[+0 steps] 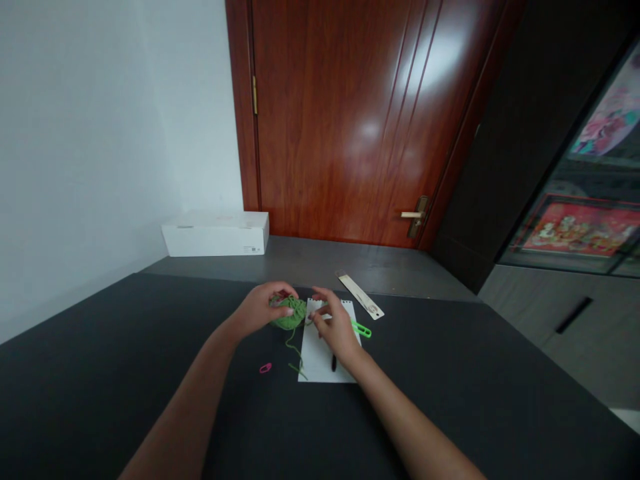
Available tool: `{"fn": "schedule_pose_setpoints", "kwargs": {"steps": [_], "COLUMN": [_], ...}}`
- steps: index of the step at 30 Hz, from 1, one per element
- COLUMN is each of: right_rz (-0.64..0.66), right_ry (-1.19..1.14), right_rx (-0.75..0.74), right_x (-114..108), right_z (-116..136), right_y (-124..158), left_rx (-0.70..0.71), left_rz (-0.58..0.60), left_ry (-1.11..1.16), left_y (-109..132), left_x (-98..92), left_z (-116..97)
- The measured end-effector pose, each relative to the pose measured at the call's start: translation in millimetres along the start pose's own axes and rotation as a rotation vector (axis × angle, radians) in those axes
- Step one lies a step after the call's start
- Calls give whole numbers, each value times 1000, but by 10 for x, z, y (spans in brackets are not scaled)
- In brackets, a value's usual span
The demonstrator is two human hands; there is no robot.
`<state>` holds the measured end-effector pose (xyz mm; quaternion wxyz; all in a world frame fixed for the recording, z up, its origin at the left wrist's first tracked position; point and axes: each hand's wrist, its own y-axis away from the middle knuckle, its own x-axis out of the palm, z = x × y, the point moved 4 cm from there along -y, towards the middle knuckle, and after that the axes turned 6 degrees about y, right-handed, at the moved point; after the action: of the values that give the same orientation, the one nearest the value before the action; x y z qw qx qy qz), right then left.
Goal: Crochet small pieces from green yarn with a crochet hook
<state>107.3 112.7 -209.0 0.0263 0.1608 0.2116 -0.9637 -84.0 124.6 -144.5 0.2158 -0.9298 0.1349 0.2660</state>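
My left hand (263, 308) is wrapped round a ball of green yarn (291, 315), its thumb pressed on the near side. Just to the right, above a white notepad sheet (315, 357), my right hand (336, 327) has thumb and fingertips drawn together at a green strand that runs toward the ball; the exact pinch is small and hard to see. A loose yarn tail (294, 347) curls down from the ball onto the sheet's left edge. On the dark table left of that tail lies a pink stitch marker (265, 368).
A black pen (334, 363) lies on the sheet, partly under my right hand. Beyond that hand are a bright green plastic tool (362, 329) and a pale ruler-like strip (361, 297). A long white box (216, 239) stands at the back left, before a wooden door (330, 133).
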Motion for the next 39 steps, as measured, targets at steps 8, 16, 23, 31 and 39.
{"fn": "schedule_pose_setpoints", "kwargs": {"steps": [8,16,23,31,39], "right_rz": [38,-91,-185,-300,-329], "right_ry": [70,-104,-347,-721,-1017], "right_rx": [-86,14,97,139,122], "right_x": [57,-6,-70,-400,-940], "right_z": [48,36,62,26,-73], "right_y": [-5,10,-31,-150,-284], "left_rx": [-3,13,166,-42,-229], "left_rz": [126,284,429,74,-123], "left_ry": [-55,-66,-222,-465,-677], "left_y": [-14,28,87,21,46], "left_x": [112,154,200,-25,-267], "left_z": [39,116,60,301,384]}}
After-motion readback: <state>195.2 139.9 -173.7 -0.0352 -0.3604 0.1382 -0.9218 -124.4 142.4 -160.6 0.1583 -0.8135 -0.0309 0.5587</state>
